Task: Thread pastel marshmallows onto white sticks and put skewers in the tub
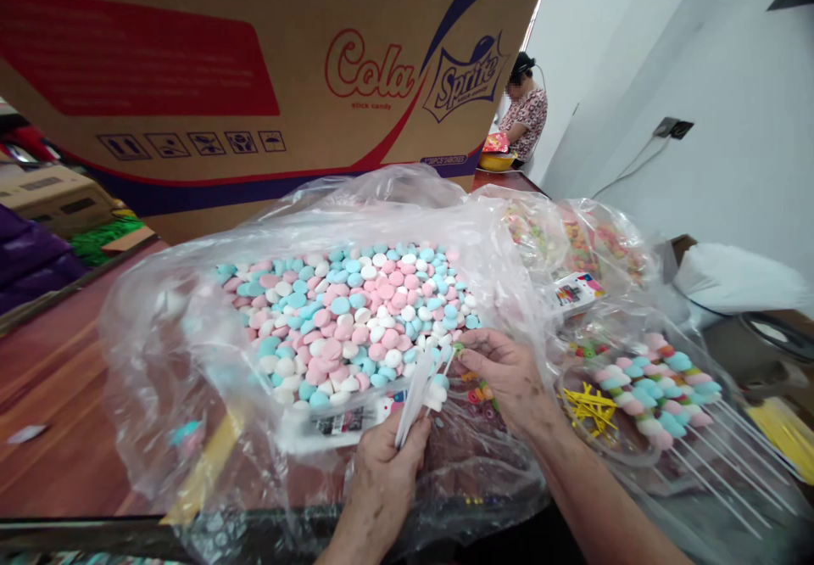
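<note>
My left hand (385, 473) is closed round a bundle of white sticks (416, 387) that point up and away. White and blue marshmallows (437, 394) sit by the upper part of the sticks. Just right of the stick tips, my right hand (505, 370) pinches a small green gummy ring (459, 348) between thumb and fingers. Behind both hands, a clear plastic bag (209, 327) lies open with a heap of pink, white and blue marshmallows (356, 310). More coloured gummy rings (483, 395) lie below my right hand, partly hidden by it.
Finished-looking marshmallow skewers (661, 387) lie at the right, beside a round container with yellow twist ties (588, 411). Bags of gummy candy (578, 238) stand behind them. A large cardboard box (254, 64) blocks the back. Another person (526, 111) works beyond it.
</note>
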{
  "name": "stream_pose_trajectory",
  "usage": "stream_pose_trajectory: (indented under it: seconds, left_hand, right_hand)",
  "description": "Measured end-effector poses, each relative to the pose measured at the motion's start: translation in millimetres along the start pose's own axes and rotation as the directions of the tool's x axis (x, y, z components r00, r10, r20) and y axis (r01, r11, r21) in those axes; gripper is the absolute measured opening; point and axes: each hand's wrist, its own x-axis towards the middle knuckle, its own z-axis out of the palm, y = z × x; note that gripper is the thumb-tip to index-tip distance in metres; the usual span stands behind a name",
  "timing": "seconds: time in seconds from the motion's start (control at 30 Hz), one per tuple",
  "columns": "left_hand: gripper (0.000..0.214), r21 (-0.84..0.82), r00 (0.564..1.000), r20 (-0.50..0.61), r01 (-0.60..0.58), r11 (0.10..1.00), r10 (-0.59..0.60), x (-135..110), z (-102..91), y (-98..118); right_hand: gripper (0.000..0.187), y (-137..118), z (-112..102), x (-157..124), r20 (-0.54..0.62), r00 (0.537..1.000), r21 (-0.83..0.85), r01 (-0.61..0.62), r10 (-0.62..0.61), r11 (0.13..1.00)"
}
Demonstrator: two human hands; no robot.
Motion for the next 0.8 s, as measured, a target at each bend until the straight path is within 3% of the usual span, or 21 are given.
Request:
stream_pose_trajectory:
  seconds: [0.17, 0.4, 0.47, 0.6, 0.67, 0.8]
  left_hand:
    - [0.036, -0.008, 1.0, 0.003, -0.017, 1.0, 0.017, -0.2, 0.4, -2.5]
    - [0.032, 0.003, 0.999, 0.01, -0.048, 0.999, 0.048, 2.2, 2.0, -5.7]
    - [0.032, 0.007, 0.999, 0.01, -0.041, 0.999, 0.041, 2.0, 2.2, -4.8]
    - [0.034, 0.009, 0.998, 0.012, -0.054, 0.998, 0.054, 1.7, 2.5, -4.7]
    - [0.034, -0.001, 0.998, 0.009, -0.058, 0.998, 0.058, 1.7, 2.1, -5.2]
    - [0.035, -0.035, 0.998, -0.012, -0.058, 0.998, 0.058, 0.4, 0.6, -5.5]
  right_hand:
    - [0.033, 5.7, -5.4, 3.4, -0.049, 0.999, -0.02, -0.003, 0.002, 1.0]
    - [0.023, 11.3, -12.2, 1.6, 0.036, 0.992, -0.186, 0.127, -0.123, 0.974]
    - [0.018, 8.4, -12.8, -0.5, 0.059, 0.978, -0.298, 0.207, -0.199, 0.932]
    - [0.015, 3.6, -14.5, -3.4, 0.192, 0.902, -0.429, 0.432, -0.387, 0.793]
    - [0.015, 4.5, -13.6, -5.8, 0.229, 0.903, -0.427, 0.428, -0.363, 0.796]
    - [0.018, 11.6, -3.7, -17.5, 0.224, 0.957, -0.421, 0.264, -0.183, 0.868]
